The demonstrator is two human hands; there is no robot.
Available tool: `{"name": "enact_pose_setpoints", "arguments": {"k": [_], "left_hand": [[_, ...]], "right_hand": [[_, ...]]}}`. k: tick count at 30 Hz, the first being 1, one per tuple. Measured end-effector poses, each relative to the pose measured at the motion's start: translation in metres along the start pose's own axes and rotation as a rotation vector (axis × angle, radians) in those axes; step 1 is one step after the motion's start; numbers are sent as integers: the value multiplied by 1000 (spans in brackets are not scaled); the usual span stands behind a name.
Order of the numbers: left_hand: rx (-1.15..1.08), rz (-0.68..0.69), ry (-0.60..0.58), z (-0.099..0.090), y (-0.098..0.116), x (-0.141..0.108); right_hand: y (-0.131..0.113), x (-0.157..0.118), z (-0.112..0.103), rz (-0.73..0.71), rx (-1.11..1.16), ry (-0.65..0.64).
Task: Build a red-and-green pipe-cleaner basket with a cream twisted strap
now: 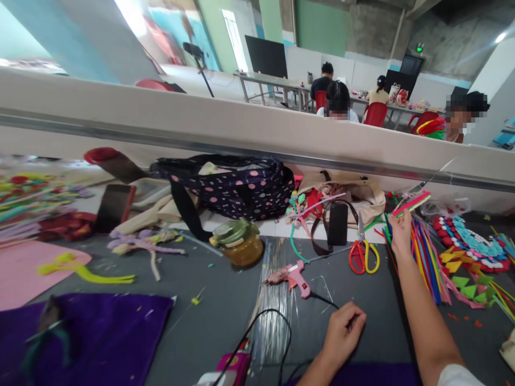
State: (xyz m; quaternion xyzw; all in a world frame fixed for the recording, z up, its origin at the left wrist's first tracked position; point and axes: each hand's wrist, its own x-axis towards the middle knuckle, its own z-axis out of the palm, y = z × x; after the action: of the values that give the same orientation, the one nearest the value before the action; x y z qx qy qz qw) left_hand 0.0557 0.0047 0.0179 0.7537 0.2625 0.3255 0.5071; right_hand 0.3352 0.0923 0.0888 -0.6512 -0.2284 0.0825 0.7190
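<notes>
My right hand (401, 230) reaches out over the table, its fingers closed on a small bunch of pink strips (416, 203) with green and yellow at the edge. Just beside it lies a bundle of long coloured strips (428, 262), perhaps pipe cleaners. My left hand (346, 329) is curled low over the dark table, fingertips pressed toward the thumb; whatever they hold, if anything, is hidden. Beyond the left hand rests a pink glue gun (295, 277) with a black cord. Scissors (364, 257) with a red and a yellow handle lie between the glue gun and my right forearm.
Clear glue sticks (273, 316) cover the middle. A jar (237, 244), a dark patterned bag (237, 187) and a black phone (337, 222) stand toward the partition (201, 115). Pliers (50, 332) lie on purple cloth (116, 332). People sit beyond the partition.
</notes>
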Motion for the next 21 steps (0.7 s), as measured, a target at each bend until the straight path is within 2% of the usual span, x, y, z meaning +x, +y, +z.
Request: {"name": "enact_pose_setpoints", "arguments": {"k": [6, 10, 13, 17, 21], "left_hand": [[68, 64, 78, -1, 5, 0], [121, 90, 200, -7, 8, 8], [219, 172, 291, -13, 16, 21], [358, 266, 347, -19, 30, 35], [483, 322, 473, -23, 38, 37]], "right_hand": [[-33, -85, -30, -58, 150, -31], [-64, -144, -56, -73, 72, -64], [-86, -184, -74, -71, 5, -93], [-100, -215, -92, -8, 52, -113], [-105, -225, -103, 93, 149, -114]]}}
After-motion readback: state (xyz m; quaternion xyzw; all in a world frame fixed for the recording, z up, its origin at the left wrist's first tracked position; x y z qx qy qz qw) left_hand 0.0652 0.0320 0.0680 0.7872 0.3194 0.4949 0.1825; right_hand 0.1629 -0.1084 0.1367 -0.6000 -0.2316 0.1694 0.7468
